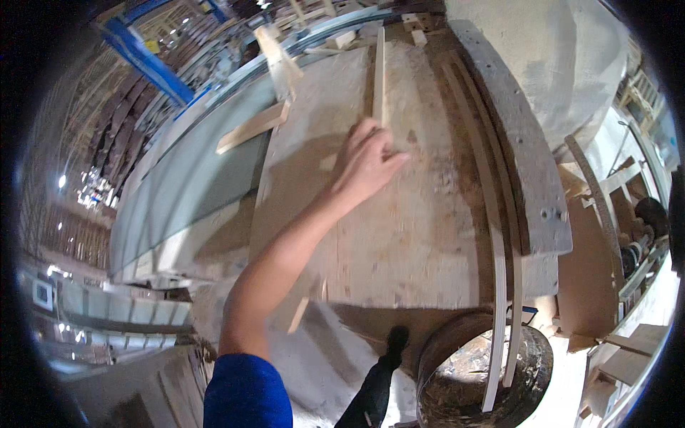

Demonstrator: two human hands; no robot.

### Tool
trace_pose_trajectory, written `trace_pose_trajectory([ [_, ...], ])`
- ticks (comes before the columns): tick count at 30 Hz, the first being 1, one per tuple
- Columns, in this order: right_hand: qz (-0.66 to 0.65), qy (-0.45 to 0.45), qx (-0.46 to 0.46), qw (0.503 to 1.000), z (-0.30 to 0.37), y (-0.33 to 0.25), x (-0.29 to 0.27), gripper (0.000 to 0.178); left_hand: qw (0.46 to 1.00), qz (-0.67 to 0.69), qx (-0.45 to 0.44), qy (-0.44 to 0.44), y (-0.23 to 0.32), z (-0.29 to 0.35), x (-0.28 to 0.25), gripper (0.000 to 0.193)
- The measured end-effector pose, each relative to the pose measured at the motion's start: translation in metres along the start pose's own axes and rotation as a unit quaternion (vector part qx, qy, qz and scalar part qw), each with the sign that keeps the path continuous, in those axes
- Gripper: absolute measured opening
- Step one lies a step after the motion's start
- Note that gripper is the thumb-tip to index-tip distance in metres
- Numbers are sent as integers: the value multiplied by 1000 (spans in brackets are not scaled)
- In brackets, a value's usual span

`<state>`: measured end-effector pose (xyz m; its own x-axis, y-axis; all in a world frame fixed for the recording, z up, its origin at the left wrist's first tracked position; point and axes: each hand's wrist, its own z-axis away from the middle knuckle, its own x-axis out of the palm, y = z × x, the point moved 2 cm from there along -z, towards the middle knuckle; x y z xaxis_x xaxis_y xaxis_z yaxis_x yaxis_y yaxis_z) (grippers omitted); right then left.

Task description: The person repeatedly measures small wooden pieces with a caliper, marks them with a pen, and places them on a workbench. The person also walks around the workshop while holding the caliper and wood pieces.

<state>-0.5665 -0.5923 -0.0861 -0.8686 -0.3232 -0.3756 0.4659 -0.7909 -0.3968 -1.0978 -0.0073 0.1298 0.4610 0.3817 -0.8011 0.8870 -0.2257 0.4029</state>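
Standing well off to the hand's far L, up & back: blue metal frame (146, 57). Nearer, L of the hand: grey-green sheet (193, 182) w/ a short wood offcut (251, 128) lying over its R part; just beyond that, a paler wood piece (277, 63). Below-L of hand, loose wood sliver (298, 315) near the bench's close edge.

L hand (365, 162) itself: over the plywood bench top (421, 235), fingers curled in narrow, thumb sticking out R. Slim wood strip (379, 71) runs away from the knuckles toward the bench's far end; its near end is hidden by the hand, so can't tell if it's pinched or just touched. R hand out of view.

Step, my guess: handling that one strip on the bench. Next move prob. calls for a sure pinch on its near end & keeping it in line.

R of hand: two long strips (498, 285) side by side, then a thick grey beam (524, 164). Down-R of hand, past the bench edge: round bucket (540, 364) w/ pale debris (457, 374) in it, maybe shavings, too blurry to be sure. Long strips' lower ends overlap it; can't tell if they rest inside. Far R of hand: brown board (586, 274).
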Motion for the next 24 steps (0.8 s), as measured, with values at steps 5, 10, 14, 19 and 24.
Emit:
trace_pose_trajectory([
  [5, 28, 22, -30, 999, -7, -90, 45, 17, 999, 8, -8, -39, -18, -23, -19, 28],
  [10, -69, 55, -92, 992, -4, -113, 56, 22, 884, 414, -197, -89, -49, -7, -31, 37],
  [14, -54, 22, -44, 997, 0, -112, 65, 19, 888, 372, -201, -180, -32, 16, -62, 46],
  [19, 2, -41, 5, 999, -12, -118, 58, 13, 972, 195, -127, 4, -79, 85, -110, 34],
  [24, -94, -43, 42, 994, -28, -164, 64, 15, 933, 156, -311, 94, -89, 170, -157, 11],
])
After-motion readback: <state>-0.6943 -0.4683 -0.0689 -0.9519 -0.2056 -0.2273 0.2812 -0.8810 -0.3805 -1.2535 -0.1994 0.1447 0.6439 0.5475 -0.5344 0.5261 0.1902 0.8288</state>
